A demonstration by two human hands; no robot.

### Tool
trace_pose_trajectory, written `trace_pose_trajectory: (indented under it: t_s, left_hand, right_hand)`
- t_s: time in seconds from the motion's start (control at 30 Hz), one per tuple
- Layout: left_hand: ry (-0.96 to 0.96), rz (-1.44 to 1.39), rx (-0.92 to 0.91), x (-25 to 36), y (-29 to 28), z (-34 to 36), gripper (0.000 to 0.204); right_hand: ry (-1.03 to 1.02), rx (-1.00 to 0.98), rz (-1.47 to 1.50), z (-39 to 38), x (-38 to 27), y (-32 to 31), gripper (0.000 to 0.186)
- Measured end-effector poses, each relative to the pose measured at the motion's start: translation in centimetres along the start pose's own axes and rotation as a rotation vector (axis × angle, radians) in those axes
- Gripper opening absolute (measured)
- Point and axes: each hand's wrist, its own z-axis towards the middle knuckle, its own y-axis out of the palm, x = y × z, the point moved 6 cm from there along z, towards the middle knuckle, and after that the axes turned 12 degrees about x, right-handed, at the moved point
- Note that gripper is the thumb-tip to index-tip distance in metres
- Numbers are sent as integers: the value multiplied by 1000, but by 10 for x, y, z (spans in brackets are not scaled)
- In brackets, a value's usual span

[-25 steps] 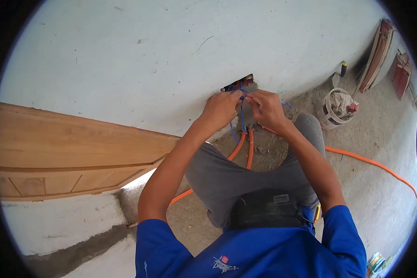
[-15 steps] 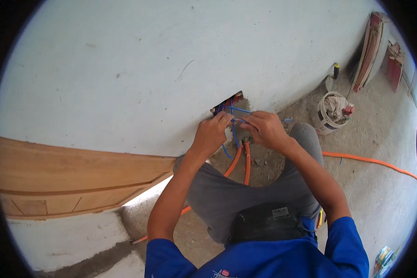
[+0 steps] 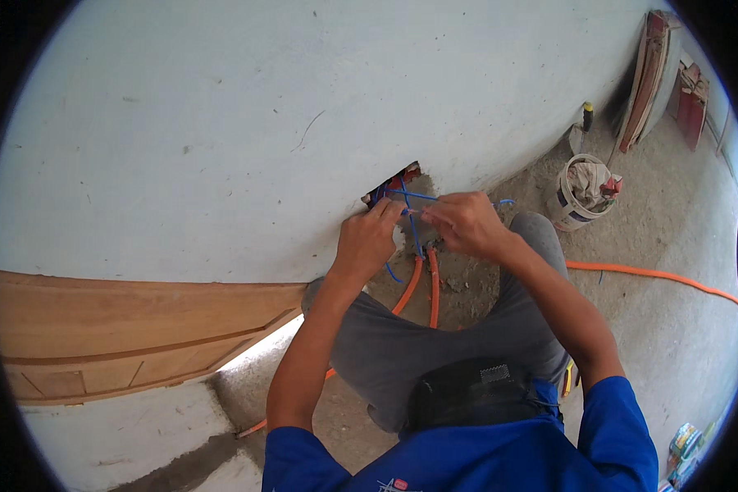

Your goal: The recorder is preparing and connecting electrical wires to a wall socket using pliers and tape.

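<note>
Several blue wires run about the rough opening low in the white wall. Just in front of it, my left hand is closed in a pinch on the end of a blue wire, whose tip shows lighter past the fingertips. My right hand pinches beside that tip, the two sets of fingertips a short gap apart. Another blue wire stretches from the opening to behind the right hand. Two orange conduits rise from the floor below the hands, with a wire entering one. The exact grip of the right fingertips is too small to tell.
A bucket with crumpled paper stands by the wall, a trowel behind it. Boards lean at the far right. Orange conduit crosses the floor at right. A wooden door lies to the left. My bent knees flank the conduits.
The fingertips have drawn slightly apart, showing a lighter wire tip between them. The whole view has shifted a little, and both hands stay by the wall opening.
</note>
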Motion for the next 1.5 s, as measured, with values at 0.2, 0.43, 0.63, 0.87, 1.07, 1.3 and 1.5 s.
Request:
trace_pose_trajectory:
  t_s: [0.2, 0.43, 0.63, 0.87, 1.07, 1.3, 1.5]
  left_hand:
    - [-28, -86, 18, -1, -5, 3, 31]
    - [-39, 2, -96, -3, -1, 5, 29]
    - [-59, -61, -18, 0, -6, 3, 29]
    - [-44, -103, 13, -4, -1, 2, 23]
    - [-85, -145, -5, -6, -4, 2, 21]
    - [-91, -200, 28, -5, -5, 6, 16]
    - [-82, -153, 35, -5, -7, 7, 15]
  right_hand:
    - [-12, -21, 123, 20, -14, -13, 19]
    - [-127, -90, -25, 44, -19, -18, 24]
    - [-98, 16, -102, 51, -41, -16, 25]
    - [-86, 12, -45, 47, -32, -8, 16]
    - [485, -241, 301, 43, -16, -17, 13]
    - [112, -84, 174, 36, -15, -18, 18]
    - [-298, 177, -167, 27, -48, -14, 21]
